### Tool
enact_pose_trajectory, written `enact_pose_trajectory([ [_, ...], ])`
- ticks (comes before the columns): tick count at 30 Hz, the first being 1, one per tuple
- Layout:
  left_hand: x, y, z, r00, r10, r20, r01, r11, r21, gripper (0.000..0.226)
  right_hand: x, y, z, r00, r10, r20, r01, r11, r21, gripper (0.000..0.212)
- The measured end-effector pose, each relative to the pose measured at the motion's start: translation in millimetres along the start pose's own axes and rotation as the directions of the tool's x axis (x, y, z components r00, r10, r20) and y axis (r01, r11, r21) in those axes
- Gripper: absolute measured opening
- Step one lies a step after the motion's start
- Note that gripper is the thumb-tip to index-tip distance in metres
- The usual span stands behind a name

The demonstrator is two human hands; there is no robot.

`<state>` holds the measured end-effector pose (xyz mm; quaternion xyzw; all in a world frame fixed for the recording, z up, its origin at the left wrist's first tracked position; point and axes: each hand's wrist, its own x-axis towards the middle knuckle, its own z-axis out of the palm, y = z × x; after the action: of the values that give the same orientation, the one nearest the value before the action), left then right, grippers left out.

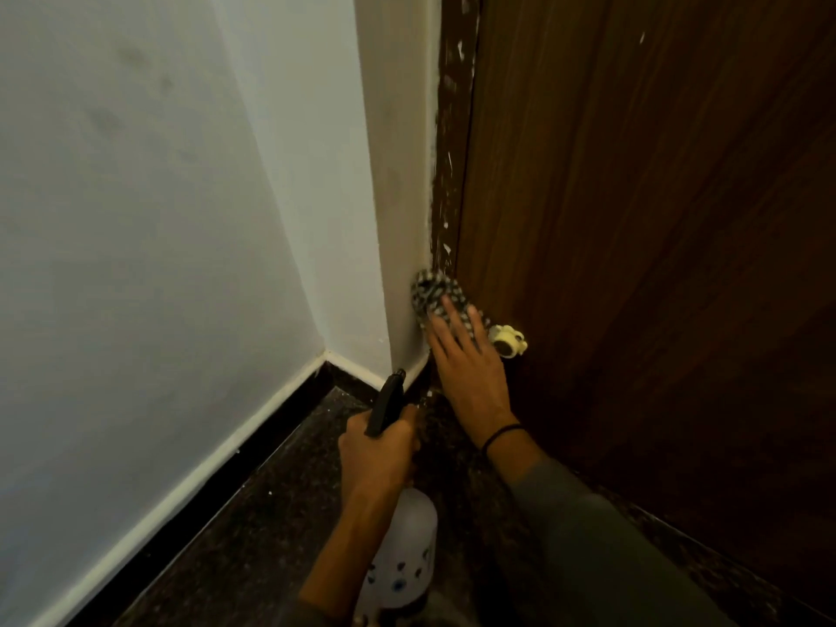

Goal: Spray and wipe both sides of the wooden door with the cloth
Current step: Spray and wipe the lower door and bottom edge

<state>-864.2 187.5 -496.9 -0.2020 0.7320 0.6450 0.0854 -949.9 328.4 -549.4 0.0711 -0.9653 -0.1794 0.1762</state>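
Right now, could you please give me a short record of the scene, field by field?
door: dark wood, on the right
cloth: checked, pressed low at the door's edge
right hand: flat on the cloth, fingers straight
left hand: grips the spray bottle below its head
spray bottle: white body, black trigger head
door stopper: cream, on the door beside the cloth

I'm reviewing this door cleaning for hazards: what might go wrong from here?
The cloth, pressed flat by the right hand, lies right beside the cream fitting on the door; a rightward stroke may snag on it. The cloth also seems to reach the white wall edge, so dirt could smear there. The left hand grips the spray bottle with its nozzle towards that wall; a squeeze might wet paint, not wood.
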Motion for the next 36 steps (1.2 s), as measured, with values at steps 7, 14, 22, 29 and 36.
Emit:
enact_pose_trajectory([
  [7,-2,7,8,1.000,0.023,0.005,-0.023,0.999,-0.027,0.023,-30,-4,44,0.910,-0.217,0.354,0.220,0.975,0.032,0.055],
  [14,1,0,17,0.998,-0.009,0.063,0.010,1.000,-0.022,0.017,-56,32,43,0.921,-0.339,0.190,0.346,0.938,-0.002,0.039],
  [22,-1,1,35,0.981,0.009,0.195,-0.001,0.999,-0.041,0.018,-99,81,14,0.943,-0.327,0.068,0.317,0.941,0.122,0.053],
  [29,-7,11,51,0.974,0.039,0.225,-0.061,0.994,0.093,0.017,-114,104,-56,0.928,-0.237,-0.287,0.326,0.890,0.319,0.050],
  [36,-6,7,42,0.991,0.021,0.129,-0.032,0.996,0.085,0.022,-74,108,-67,0.895,0.127,-0.428,-0.014,0.966,0.257,0.076],
])
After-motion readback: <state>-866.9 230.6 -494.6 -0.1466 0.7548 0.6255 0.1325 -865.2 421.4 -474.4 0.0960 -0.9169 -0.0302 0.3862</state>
